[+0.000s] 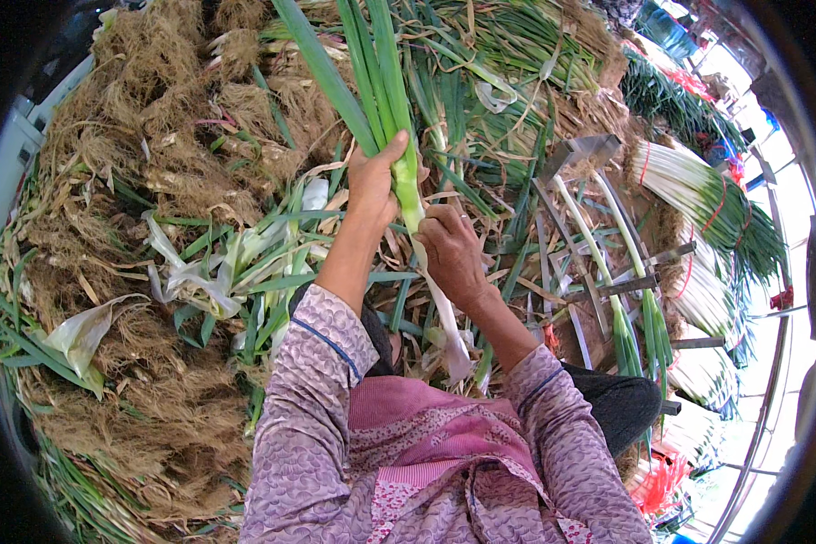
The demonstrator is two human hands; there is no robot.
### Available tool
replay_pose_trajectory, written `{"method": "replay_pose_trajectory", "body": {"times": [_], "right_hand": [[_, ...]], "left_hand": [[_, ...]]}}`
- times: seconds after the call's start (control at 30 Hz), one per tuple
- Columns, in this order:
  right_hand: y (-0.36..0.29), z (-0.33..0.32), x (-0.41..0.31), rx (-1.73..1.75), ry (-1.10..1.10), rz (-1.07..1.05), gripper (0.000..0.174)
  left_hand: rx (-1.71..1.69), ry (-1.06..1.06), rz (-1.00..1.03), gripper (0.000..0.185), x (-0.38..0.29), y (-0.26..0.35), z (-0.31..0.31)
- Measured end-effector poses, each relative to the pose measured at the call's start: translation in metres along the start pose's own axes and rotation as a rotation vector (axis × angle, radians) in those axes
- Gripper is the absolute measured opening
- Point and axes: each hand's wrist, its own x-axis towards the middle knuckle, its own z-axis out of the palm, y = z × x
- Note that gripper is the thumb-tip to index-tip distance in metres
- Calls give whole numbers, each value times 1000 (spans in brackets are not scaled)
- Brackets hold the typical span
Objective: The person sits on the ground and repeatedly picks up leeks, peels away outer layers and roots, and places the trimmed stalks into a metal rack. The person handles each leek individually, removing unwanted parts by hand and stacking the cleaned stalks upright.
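Observation:
My left hand (374, 178) is closed around the upper stalk of a large green onion (413, 204), just below its long green leaves. Lower on the same stalk, my right hand (450, 253) pinches it with bent fingers. From there the pale shaft runs down to its lower end (457, 360) above my lap, beside some loose whitish layers. Two more green onions (588, 238) lie across a metal rack (581, 158) to the right of my hands.
Heaps of green onions with brown roots (177, 170) fill the left side. Peeled leaves and skins (228, 272) litter the middle. Bundles of white-stemmed green onions (687, 177), some tied with red bands, line the right. My dark-clad knee (619, 401) is beside the rack.

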Motion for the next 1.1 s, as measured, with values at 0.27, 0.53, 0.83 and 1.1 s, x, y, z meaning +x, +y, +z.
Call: {"method": "replay_pose_trajectory", "body": {"times": [0.27, 0.53, 0.83, 1.1], "right_hand": [[3, -23, -95, 155, -513, -87, 18], [14, -38, -326, 119, -1469, 380, 19], [65, -27, -180, 155, -436, 558, 29], [12, 17, -114, 520, -472, 769, 43]], "left_hand": [[77, 18, 14, 23, -1, 13, -9], [97, 81, 75, 24, 4, 20, -21], [129, 64, 135, 21, 7, 15, -15], [162, 32, 194, 27, -3, 12, 8]]}}
